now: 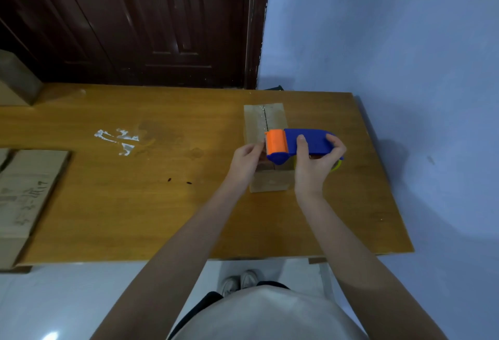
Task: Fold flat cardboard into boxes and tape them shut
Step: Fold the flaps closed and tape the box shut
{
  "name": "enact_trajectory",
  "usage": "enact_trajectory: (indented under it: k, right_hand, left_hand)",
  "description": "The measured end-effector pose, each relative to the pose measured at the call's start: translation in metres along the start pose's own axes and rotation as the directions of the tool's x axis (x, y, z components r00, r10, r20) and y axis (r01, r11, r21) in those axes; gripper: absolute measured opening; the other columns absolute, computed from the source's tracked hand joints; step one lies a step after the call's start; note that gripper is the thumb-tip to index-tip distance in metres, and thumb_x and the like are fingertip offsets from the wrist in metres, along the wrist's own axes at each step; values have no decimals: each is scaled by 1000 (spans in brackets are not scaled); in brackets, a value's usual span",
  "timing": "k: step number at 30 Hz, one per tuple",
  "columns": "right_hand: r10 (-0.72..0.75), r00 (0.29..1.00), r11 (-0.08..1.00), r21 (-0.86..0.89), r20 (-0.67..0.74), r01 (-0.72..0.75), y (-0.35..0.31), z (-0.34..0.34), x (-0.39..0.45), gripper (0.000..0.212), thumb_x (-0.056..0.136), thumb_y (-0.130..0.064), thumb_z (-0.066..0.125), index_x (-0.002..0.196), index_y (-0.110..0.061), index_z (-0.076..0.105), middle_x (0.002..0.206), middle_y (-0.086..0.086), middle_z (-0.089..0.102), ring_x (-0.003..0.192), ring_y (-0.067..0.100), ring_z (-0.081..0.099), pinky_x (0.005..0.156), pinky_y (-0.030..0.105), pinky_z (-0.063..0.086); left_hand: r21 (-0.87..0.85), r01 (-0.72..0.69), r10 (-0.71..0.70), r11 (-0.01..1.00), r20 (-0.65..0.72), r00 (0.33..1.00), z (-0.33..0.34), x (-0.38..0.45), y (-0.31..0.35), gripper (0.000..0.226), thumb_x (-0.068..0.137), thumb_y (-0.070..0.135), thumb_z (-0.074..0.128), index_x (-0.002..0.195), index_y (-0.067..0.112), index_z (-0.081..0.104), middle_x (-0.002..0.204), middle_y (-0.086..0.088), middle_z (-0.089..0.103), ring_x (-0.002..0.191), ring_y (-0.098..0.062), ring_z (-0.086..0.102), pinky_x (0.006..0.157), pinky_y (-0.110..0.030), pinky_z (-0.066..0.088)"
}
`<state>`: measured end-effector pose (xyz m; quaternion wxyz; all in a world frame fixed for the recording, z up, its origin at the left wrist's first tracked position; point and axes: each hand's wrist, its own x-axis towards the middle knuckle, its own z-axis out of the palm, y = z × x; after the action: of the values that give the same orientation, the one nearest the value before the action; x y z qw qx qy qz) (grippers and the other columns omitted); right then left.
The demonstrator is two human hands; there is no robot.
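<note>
Gripping the blue tape dispenser (307,143) over the folded box (267,148) mid-table, the right hand (314,164) works while the left hand (247,160) pinches at its orange head; seam seemingly part-taped, flat cardboard (24,194) awaiting.

1. My folded cardboard box (266,123) lies lengthwise on the table's right side, flaps shut, clear tape along its far seam.
2. My blue tape dispenser (302,143) with orange roller sits across the box's near half.
3. Flat cardboard (24,194) lies stacked at the near left.
</note>
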<state>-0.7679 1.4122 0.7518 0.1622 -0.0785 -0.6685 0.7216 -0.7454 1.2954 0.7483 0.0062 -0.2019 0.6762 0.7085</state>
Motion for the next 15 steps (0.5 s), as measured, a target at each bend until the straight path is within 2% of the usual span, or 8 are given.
enact_trajectory:
  k: [4,6,8,11,15]
  right_hand:
    - [37,998,999,42,-53,-34,-1,2,2,49,85,-6,68,120,-10,34,118,3,42,84,-8,57,68,13,50]
    - [48,996,997,55,-74,-44,-1,4,2,49,85,-8,68,120,-10,34,121,6,41,86,-4,57,69,14,50]
    - [66,993,996,62,-98,-61,-1,5,2,47,85,-8,68,119,-12,34,119,4,41,85,-4,57,69,14,50]
    - [99,984,994,68,-149,-90,1,3,5,48,84,-11,69,118,-14,35,121,6,41,91,2,56,71,15,51]
    - [173,966,984,84,-193,-160,5,1,5,49,83,-14,71,118,-15,37,119,7,45,97,14,59,79,26,56]
  left_hand:
    - [22,35,-33,999,-66,997,10,2,5,39,100,34,44,82,8,67,74,-5,69,66,-9,67,61,-20,52]
    - [34,67,-63,997,-110,992,18,5,5,37,100,28,44,85,3,66,83,-17,69,81,-29,67,74,-39,56]
    - [49,96,-89,994,-130,987,24,6,5,30,99,22,46,79,6,63,82,-17,66,83,-35,64,82,-49,54]
    - [112,109,-97,988,-105,990,26,6,8,25,98,21,46,79,12,59,80,-7,62,80,-22,60,81,-40,51]
    - [163,68,-56,984,-79,995,25,5,8,22,98,17,45,80,14,58,75,-2,58,74,-17,56,77,-37,49]
